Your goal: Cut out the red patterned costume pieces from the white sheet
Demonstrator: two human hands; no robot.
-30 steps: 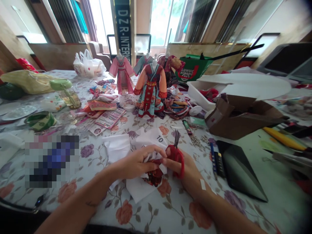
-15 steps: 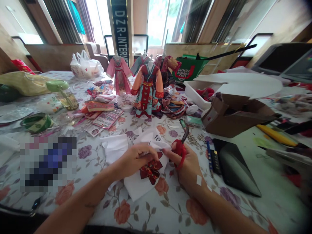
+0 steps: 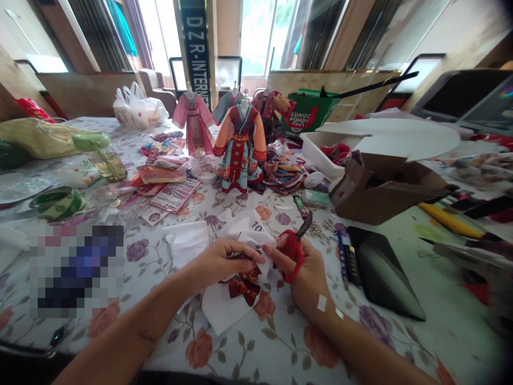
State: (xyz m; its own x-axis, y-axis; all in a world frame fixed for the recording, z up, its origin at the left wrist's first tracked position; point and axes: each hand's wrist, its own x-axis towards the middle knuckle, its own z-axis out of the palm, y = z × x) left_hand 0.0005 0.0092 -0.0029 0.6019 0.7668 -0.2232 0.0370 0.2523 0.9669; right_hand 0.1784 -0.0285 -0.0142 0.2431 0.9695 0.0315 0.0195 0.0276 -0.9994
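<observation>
My left hand (image 3: 218,261) is closed, pinching a white paper sheet (image 3: 224,307) with a dark red patterned cut-out (image 3: 242,286) printed on it. My right hand (image 3: 304,270) grips red-handled scissors (image 3: 294,248), their blades pointing up and to the right, away from the sheet. The fingertips of both hands meet at the sheet's top edge. More white sheets (image 3: 190,240), one marked 10, lie just behind on the flowered tablecloth (image 3: 260,353).
Paper dolls in robes, one orange and teal (image 3: 240,149) and one pink (image 3: 193,120), stand at the middle back amid scraps. A brown cardboard box (image 3: 385,187), a black tablet (image 3: 382,272) and pens (image 3: 340,254) lie right. A green tape roll (image 3: 58,200) sits left.
The scissors swung from upright to tilted right and moved off the sheet. The red cut-out, bunched between my hands before, now lies flatter below my left hand.
</observation>
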